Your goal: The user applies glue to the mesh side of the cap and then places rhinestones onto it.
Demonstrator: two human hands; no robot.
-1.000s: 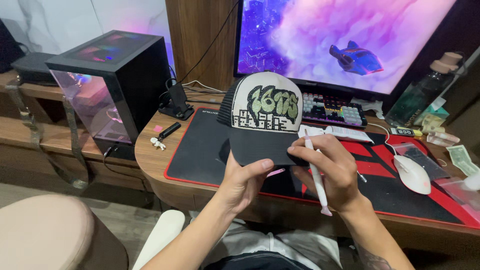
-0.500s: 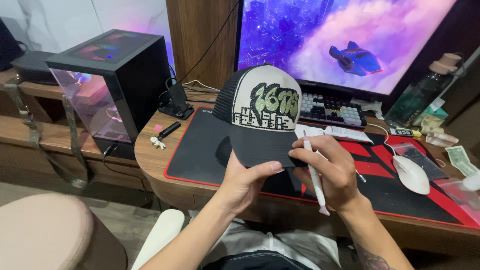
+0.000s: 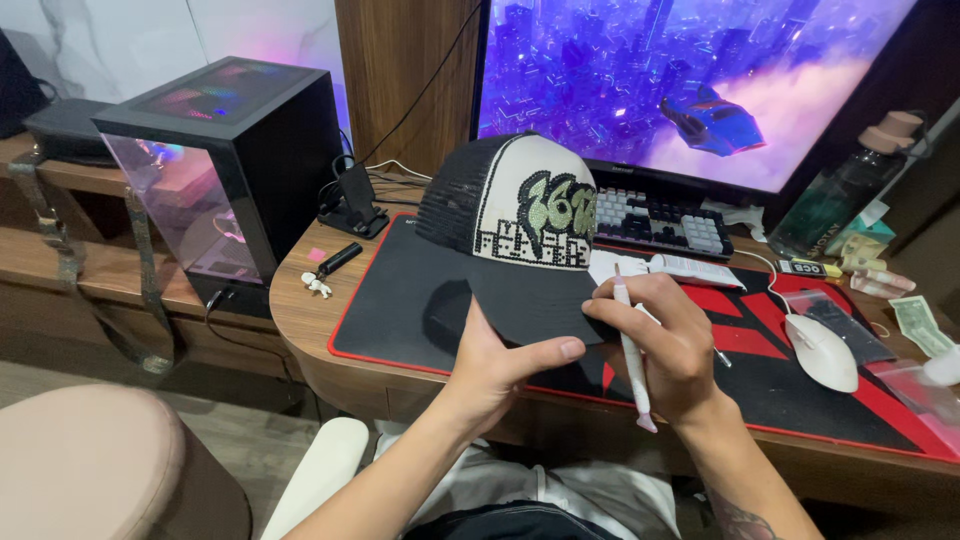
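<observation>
A rounded wooden tabletop (image 3: pixel 300 315) carries a large black mat with red edge (image 3: pixel 400 300). On the mat, right of its middle, lies a white mouse (image 3: pixel 822 352); at its far edge stands a keyboard (image 3: pixel 660 222). Left of the mat, on bare wood, lie a black stick (image 3: pixel 340 258) and small white earbuds (image 3: pixel 318 287). Beyond the mat's left far corner stands a black stand (image 3: pixel 352 205).

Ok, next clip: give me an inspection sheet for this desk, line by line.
Surface: rounded wooden desk under a black, red-edged desk mat.
Job's things: black mesh cap with rhinestone-studded white front; slim white pen tool.
Clutter: white mouse, keyboard, banknote, green bottle.
Hands: left hand grips the brim; right hand holds brim and pen.
Cables: white mouse lead.
Surroundings: monitor, glass-sided computer case.
</observation>
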